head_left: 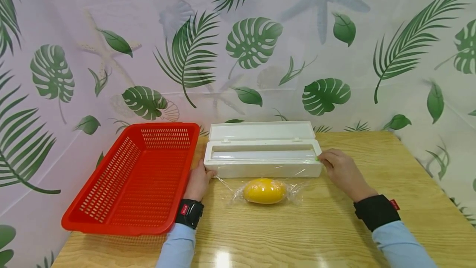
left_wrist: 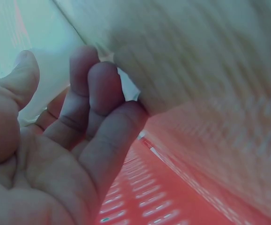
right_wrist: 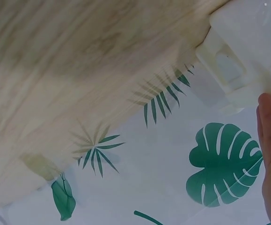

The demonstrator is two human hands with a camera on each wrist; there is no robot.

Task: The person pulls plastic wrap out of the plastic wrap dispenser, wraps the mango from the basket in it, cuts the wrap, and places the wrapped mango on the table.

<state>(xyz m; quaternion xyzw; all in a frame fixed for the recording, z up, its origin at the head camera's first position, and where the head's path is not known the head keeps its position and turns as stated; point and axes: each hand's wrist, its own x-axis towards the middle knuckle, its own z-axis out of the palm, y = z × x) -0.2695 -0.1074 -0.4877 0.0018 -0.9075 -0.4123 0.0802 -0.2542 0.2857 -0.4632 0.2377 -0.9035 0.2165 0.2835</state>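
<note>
A white cling film dispenser (head_left: pixel 262 171) stands lengthwise with its lid (head_left: pixel 262 131) tipped up and back and a film roll (head_left: pixel 260 154) inside. My left hand (head_left: pixel 198 180) holds its left end, thumb at the front corner. In the left wrist view the fingers (left_wrist: pixel 106 91) curl at the dispenser's white side (left_wrist: pixel 51 70). At the right end, my right hand (head_left: pixel 342 171) pinches a small green slide cutter (head_left: pixel 317 159) on the front edge. A yellow oval fruit, mango-like (head_left: pixel 265 191), lies before the dispenser under clear film (head_left: pixel 295 191) bunched at both its ends.
A red perforated plastic basket (head_left: pixel 145 185) stands at the left, close beside my left forearm. The wooden table (head_left: pixel 267 239) runs back to a leaf-patterned cloth (head_left: pixel 282 65) hung behind and at both sides.
</note>
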